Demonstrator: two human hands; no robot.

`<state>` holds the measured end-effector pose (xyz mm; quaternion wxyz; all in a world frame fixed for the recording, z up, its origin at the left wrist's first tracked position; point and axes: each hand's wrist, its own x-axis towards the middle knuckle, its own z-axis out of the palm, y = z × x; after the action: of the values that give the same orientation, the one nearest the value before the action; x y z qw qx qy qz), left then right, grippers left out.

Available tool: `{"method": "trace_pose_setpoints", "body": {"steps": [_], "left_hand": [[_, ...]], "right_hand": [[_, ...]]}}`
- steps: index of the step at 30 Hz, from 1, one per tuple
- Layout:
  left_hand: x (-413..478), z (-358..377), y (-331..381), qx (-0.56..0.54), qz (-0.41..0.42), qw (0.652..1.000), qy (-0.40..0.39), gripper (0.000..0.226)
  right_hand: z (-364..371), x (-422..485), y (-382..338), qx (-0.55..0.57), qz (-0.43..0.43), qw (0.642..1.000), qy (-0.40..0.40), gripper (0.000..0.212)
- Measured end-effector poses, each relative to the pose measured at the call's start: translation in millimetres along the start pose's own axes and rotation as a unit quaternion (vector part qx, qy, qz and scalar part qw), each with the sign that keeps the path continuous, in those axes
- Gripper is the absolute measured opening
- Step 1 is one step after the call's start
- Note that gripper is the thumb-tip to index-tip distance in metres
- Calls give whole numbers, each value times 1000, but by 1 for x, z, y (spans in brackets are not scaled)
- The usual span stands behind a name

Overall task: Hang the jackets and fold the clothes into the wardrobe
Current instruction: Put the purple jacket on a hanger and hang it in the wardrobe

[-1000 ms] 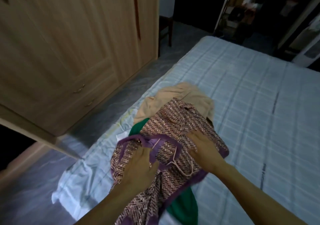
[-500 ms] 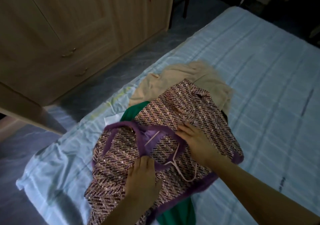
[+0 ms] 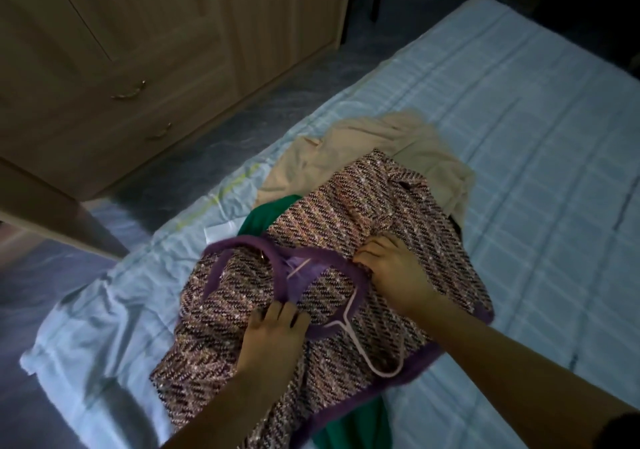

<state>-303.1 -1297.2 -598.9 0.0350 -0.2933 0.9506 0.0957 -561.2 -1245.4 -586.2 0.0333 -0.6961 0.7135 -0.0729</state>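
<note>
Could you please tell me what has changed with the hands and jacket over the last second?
The left hand has slid back along the purple trim to the bottom of the neckline on the tweed jacket. The right hand has crept up to the collar edge, fingers curling into the fabric. The pink hanger stays in the neck opening; the beige garment and green garment stay beneath, on the bed.
</note>
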Motion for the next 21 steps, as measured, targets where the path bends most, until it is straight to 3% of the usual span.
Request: {"method": "trace_pose_setpoints", "body": {"steps": [3,8,13,21], "left_hand": [[-11,-16,-10,-26,25,999,16,46],[-26,-85,-22,-39,28,998,46,50],[-31,-168,-25,-91,22,989,118,46],[-70,-279,-12,-108,60,972,201,34]], "right_hand": [[-23,-3,-6,23,7,1000,-11,33],[-70,-30,-23,95,38,994,-35,19],[-135,-60,-56,150,96,982,55,17],[-257,-92,-113,143,143,962,185,18]]}}
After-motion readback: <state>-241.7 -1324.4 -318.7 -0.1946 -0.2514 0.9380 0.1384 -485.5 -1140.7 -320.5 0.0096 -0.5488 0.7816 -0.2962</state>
